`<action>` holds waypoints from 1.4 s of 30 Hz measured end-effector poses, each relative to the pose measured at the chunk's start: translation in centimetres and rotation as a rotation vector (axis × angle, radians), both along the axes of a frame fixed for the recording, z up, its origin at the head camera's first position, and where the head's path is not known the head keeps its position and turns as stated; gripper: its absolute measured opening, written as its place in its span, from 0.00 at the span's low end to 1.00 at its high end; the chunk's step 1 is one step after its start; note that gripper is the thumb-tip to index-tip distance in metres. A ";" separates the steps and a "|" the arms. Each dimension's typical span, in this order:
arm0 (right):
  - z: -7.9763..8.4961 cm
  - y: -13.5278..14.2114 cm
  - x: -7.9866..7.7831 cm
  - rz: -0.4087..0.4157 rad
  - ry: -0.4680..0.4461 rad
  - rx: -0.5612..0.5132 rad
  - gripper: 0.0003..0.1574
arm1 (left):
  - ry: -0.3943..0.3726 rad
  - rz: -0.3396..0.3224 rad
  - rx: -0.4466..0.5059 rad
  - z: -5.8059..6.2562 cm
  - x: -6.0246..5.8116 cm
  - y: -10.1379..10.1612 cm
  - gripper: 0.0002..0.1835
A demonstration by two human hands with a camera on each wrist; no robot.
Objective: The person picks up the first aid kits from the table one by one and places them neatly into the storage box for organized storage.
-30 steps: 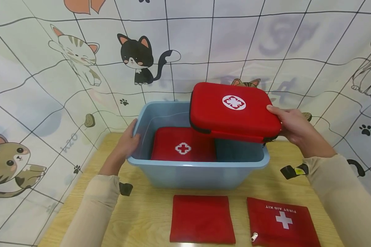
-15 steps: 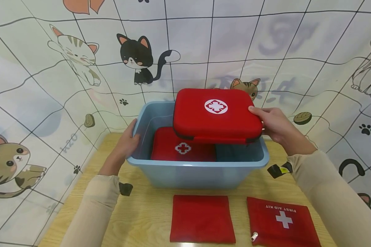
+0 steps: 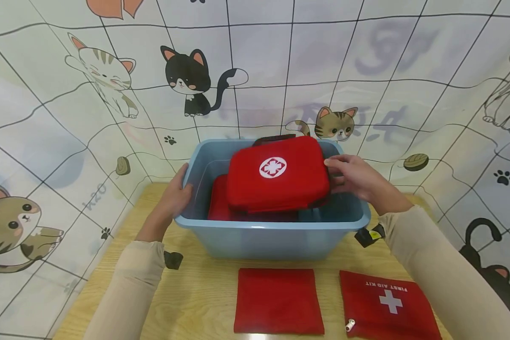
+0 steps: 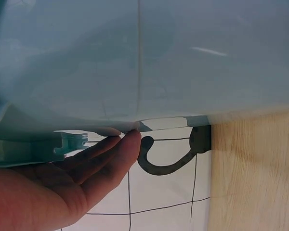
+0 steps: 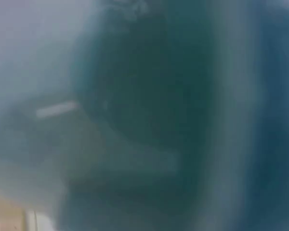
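Observation:
A hard red first aid case (image 3: 280, 189) with a white cross emblem and dark handle lies tilted inside the pale blue plastic bin (image 3: 263, 243). My right hand (image 3: 361, 177) pinches the case's right end, thumb on the upper edge and fingers lower down. Under it, a flatter red kit (image 3: 217, 203) shows only its left part. My left hand (image 3: 173, 196) grips the bin's left rim. In the left wrist view, that hand's fingers (image 4: 113, 161) reach beneath the rim against the outer wall. The right wrist view is a blur of bluish-green bin plastic.
On the wooden table (image 3: 187, 302) before the bin lies a plain red pouch (image 3: 278, 302). To its right is a red pouch marked FIRST AID KIT (image 3: 386, 307), with a white cross and a zip pull. A cat-print sheet (image 3: 263, 61) hangs behind and along both sides.
My right hand has moved left and down, lowering the red case from above the bin's right side into it, over the flatter kit. My left hand stays on the rim.

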State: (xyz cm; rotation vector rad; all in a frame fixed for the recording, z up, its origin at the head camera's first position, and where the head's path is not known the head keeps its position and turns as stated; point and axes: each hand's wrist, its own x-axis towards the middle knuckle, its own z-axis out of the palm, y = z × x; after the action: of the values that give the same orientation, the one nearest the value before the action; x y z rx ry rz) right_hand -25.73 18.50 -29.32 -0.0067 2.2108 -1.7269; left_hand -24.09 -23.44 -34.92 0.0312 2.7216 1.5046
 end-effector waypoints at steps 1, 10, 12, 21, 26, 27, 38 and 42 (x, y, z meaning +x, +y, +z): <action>0.0 0.1 0.0 0.021 -0.009 -0.019 0.49 | -0.003 0.000 0.000 0.0 0.0 0.0 0.36; 0.6 1.4 1.0 0.072 0.076 -0.047 0.43 | -0.009 0.011 -0.007 0.0 0.1 -0.2 0.36; 0.7 1.9 1.2 0.074 0.124 -0.041 0.41 | -0.002 0.008 -0.005 0.0 0.1 -0.2 0.35; 1.5 4.5 2.2 -0.020 0.302 -0.065 0.35 | -0.001 -0.002 0.012 -0.1 0.1 -0.1 0.35; 1.3 6.7 2.5 -0.040 0.337 -0.031 0.34 | -0.002 -0.004 0.015 -0.1 0.2 0.0 0.35; 1.1 7.2 2.5 -0.043 0.339 -0.004 0.34 | -0.002 -0.003 0.016 -0.1 0.2 -0.1 0.36; -2.9 11.3 3.2 0.025 0.307 0.176 0.28 | -0.006 0.004 0.029 -0.2 -0.1 0.0 0.36; -4.4 12.2 3.5 0.058 0.275 0.167 0.24 | -0.009 0.004 0.028 -0.2 0.0 -0.1 0.36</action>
State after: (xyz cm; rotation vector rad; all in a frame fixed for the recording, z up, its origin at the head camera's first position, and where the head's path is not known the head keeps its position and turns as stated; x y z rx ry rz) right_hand -22.21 30.74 -33.70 -0.2808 2.5171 -1.5860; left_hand -24.14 -23.55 -35.14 0.0199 2.6950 1.5399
